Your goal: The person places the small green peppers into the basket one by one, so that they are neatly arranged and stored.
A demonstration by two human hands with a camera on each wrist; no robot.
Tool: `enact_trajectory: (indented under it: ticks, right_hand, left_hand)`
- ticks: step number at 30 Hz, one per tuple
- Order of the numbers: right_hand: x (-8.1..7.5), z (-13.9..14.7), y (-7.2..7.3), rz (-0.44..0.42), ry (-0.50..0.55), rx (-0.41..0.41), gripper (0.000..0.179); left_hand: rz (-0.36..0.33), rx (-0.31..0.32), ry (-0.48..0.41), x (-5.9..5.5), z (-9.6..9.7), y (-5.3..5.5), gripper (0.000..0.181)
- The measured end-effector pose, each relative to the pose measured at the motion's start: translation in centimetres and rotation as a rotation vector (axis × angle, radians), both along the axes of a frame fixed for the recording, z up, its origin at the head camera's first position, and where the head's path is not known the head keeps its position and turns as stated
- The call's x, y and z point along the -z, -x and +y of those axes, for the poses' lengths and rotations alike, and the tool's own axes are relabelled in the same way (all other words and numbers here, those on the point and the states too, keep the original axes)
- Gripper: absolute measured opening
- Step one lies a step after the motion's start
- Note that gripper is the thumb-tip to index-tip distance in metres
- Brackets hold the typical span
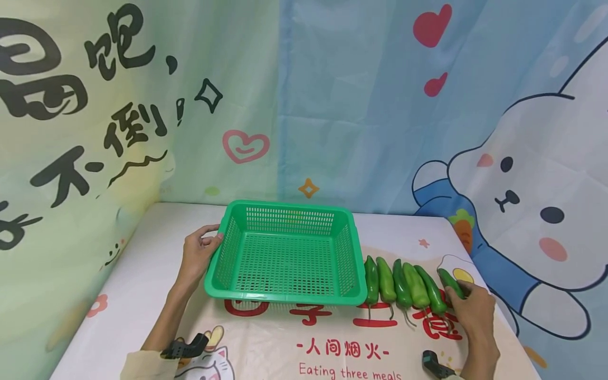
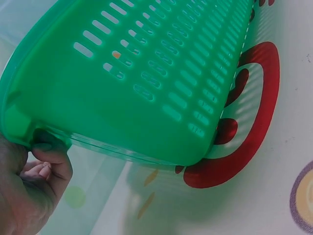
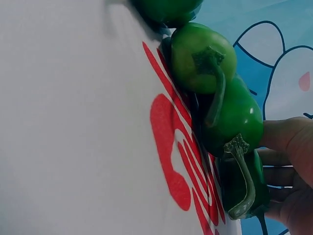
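A green plastic basket [image 1: 285, 300] with slotted walls and a mesh floor stands on the table. My left hand [image 1: 199, 250] grips its left rim; in the left wrist view, the thumb and curled fingers of that hand [image 2: 36, 183] are at the rim. Right of the basket, several green peppers [image 1: 401, 285] lie side by side in a row, stems toward me. At the row's right end my right hand [image 1: 475, 311] holds another green pepper [image 1: 448, 281] between thumb and fingers. Close up, the right wrist view shows pepper stems [image 3: 242, 181] beside that hand [image 3: 293, 171], whose fingertips are partly hidden.
A pale printed cloth [image 1: 342, 340] with red lettering and cartoon figures covers the table. Behind it hangs a printed curtain [image 1: 332, 105] with a large white rabbit [image 1: 522, 174] on the right. Dark straps with small devices [image 1: 187, 348] sit on the wrists.
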State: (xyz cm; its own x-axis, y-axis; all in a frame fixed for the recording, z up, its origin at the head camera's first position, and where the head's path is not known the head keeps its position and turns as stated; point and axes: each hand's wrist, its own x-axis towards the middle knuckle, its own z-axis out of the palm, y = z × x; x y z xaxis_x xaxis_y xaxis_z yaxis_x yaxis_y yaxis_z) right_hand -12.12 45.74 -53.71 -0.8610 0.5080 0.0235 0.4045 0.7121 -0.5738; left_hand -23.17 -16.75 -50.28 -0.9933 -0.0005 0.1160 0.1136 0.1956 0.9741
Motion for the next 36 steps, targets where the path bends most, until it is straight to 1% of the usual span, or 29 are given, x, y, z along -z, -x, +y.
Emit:
enact_trajectory:
  ticks: [6, 14, 20, 23, 31, 36]
  right_hand:
    - [-0.2, 0.1, 0.2, -0.010, -0.012, 0.001, 0.055]
    - [-1.5, 0.0, 0.4, -0.016, -0.012, 0.052, 0.058]
    - [-2.2, -0.5, 0.3, 0.008, -0.008, 0.033, 0.056]
    - [-2.4, -0.9, 0.2, 0.013, 0.001, 0.040, 0.054]
    - [-2.9, -1.8, -0.1, 0.101, -0.028, 0.043, 0.049]
    - [-3.7, -2.8, 0.0, 0.107, 0.009, 0.043, 0.051]
  left_hand:
    - [0.005, 0.000, -0.004, -0.1, 0.1, 0.0, 0.042]
    - [0.001, -0.010, -0.011, 0.1, 0.1, 0.1, 0.042]
    - [0.007, -0.003, -0.022, 0.2, 0.0, 0.0, 0.042]
    - [0.006, 0.004, -0.026, 0.2, 0.0, 0.1, 0.042]
    - [0.012, 0.002, -0.033, 0.0, 0.1, -0.1, 0.041]
    - [0.006, -0.009, -0.022, 0.0, 0.1, -0.1, 0.041]
